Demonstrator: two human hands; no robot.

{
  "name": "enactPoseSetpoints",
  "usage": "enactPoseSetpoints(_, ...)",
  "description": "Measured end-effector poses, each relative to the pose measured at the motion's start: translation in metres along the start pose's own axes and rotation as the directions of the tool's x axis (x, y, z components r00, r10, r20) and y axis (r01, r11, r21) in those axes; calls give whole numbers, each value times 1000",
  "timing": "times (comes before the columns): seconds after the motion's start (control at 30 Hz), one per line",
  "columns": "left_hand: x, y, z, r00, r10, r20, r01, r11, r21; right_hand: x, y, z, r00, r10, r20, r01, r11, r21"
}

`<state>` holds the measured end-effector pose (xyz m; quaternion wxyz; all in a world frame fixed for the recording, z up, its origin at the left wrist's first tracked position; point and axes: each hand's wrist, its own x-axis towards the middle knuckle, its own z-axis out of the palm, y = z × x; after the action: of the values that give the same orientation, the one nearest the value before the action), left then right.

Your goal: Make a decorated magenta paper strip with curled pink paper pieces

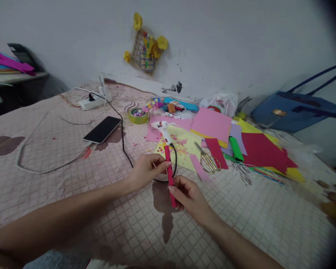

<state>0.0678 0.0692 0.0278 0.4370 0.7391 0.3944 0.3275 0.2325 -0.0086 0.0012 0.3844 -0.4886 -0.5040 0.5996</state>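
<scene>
Both hands pinch a narrow red paper strip [170, 172], folded or doubled by its look, held lengthwise above the table. My left hand [148, 170] grips its upper part between thumb and fingers. Lower down, my right hand [189, 194] has thumb and fingertips closed on the strip near its bottom end. Just beyond the strip's top lies a white glue gun [164, 133] with a black cord. It rests on a pale yellow sheet [184, 149] scattered with small pink and red paper bits. Gold-handled scissors [208, 158] lie to the right.
A phone [103, 129] on a charging cable and a power strip [92, 101] are at the left. Green tape [138, 116], pink sheets [211, 125], red paper [264, 151], a green marker [236, 148] and white string [245, 172] lie around. A blue bag [294, 108] stands against the wall.
</scene>
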Motion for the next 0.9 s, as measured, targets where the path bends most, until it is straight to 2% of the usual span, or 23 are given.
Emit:
enactPoseSetpoints(0.2,1,1,-3,998,45,35,-49,991,123,1,-1,-1,1000,2,4,-1,1000,-16)
enactPoseSetpoints(0.4,4,-2,-2,998,43,-41,-40,998,53,4,5,-5,1000,17,5,-17,997,78)
enactPoseSetpoints(0.53,5,-3,-3,1000,5,-25,-5,1000,-8,3,8,-6,1000,30,8,-30,994,105)
enactPoseSetpoints(0.67,5,-4,-3,999,47,-10,-47,999,-25,2,5,-5,1000,27,-3,-26,999,47)
enactPoseSetpoints(0.9,4,-3,-4,995,88,-38,-83,991,108,0,-3,-1,994,-64,-94,46,981,-186)
